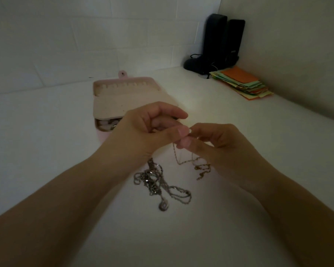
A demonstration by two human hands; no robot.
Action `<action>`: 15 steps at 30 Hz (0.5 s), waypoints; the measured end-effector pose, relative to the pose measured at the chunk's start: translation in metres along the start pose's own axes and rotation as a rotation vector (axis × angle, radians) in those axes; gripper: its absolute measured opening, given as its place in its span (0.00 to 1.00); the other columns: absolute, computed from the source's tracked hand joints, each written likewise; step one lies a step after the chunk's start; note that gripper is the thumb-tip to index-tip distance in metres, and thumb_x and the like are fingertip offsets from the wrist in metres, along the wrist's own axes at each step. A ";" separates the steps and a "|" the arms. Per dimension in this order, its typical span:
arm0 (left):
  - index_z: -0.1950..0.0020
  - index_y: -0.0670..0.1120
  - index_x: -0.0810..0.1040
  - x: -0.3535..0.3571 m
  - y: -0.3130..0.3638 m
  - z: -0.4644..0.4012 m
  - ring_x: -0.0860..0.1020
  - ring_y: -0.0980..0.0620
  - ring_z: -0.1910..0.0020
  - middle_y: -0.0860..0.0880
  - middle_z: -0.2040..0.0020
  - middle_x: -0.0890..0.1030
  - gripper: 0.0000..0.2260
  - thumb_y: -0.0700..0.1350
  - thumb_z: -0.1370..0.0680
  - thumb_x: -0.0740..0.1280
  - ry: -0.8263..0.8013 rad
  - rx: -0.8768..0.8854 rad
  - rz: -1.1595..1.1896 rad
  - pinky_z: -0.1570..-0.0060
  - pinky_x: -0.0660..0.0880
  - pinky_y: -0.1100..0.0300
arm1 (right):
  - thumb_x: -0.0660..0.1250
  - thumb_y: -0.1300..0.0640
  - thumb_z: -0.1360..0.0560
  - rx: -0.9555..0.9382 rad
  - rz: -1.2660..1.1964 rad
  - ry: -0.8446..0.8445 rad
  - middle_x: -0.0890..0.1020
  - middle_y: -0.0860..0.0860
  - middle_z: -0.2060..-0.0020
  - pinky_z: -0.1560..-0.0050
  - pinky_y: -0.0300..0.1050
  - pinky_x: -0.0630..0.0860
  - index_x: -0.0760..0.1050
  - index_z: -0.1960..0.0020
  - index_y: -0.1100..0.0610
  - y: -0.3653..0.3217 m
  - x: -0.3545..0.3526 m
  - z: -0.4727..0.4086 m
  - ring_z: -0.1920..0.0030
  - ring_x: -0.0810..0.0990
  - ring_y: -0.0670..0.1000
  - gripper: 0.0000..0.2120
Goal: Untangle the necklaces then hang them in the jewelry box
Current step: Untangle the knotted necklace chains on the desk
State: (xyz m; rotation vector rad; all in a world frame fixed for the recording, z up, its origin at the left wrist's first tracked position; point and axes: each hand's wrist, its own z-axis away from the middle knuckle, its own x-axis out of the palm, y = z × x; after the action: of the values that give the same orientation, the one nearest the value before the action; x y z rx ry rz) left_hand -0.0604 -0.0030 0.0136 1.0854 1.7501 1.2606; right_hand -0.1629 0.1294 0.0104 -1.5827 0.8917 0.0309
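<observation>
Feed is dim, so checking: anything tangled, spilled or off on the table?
The silver necklaces lie knotted in a heap on the table. Both the left hand and right hand pinch a gold chain. The jewelry box lies open; nothing spilled.

Just below the fingertips (183, 130), thin shiny metal chains (158, 180) lie on a smooth matt white table (46, 151); beyond, a matt pink jewelry box (123, 101).
</observation>
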 end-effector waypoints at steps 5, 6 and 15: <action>0.43 0.53 0.76 0.004 -0.005 -0.001 0.80 0.59 0.47 0.54 0.47 0.82 0.15 0.52 0.29 0.68 -0.028 -0.070 -0.026 0.44 0.74 0.59 | 0.66 0.51 0.26 -0.150 0.017 0.120 0.81 0.43 0.63 0.58 0.40 0.73 0.80 0.57 0.46 0.002 -0.003 -0.004 0.60 0.78 0.45 0.04; 0.40 0.54 0.75 0.005 -0.006 0.000 0.78 0.60 0.45 0.55 0.45 0.81 0.17 0.55 0.28 0.66 -0.094 -0.098 -0.064 0.41 0.72 0.58 | 0.66 0.52 0.26 -0.164 -0.004 0.129 0.82 0.45 0.61 0.56 0.46 0.75 0.81 0.55 0.49 0.002 -0.003 -0.003 0.57 0.80 0.48 0.05; 0.52 0.51 0.82 0.003 -0.005 0.001 0.79 0.59 0.60 0.56 0.67 0.80 0.09 0.51 0.25 0.63 -0.236 -0.173 -0.113 0.44 0.75 0.61 | 0.66 0.48 0.35 -0.001 -0.693 0.214 0.85 0.45 0.59 0.59 0.35 0.73 0.82 0.62 0.49 0.002 -0.022 -0.005 0.56 0.80 0.43 0.08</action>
State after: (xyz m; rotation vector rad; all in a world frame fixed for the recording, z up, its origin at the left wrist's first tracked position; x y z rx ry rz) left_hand -0.0621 -0.0008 0.0081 0.9782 1.4763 1.1421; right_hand -0.1817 0.1365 0.0208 -1.8432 0.4604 -0.6369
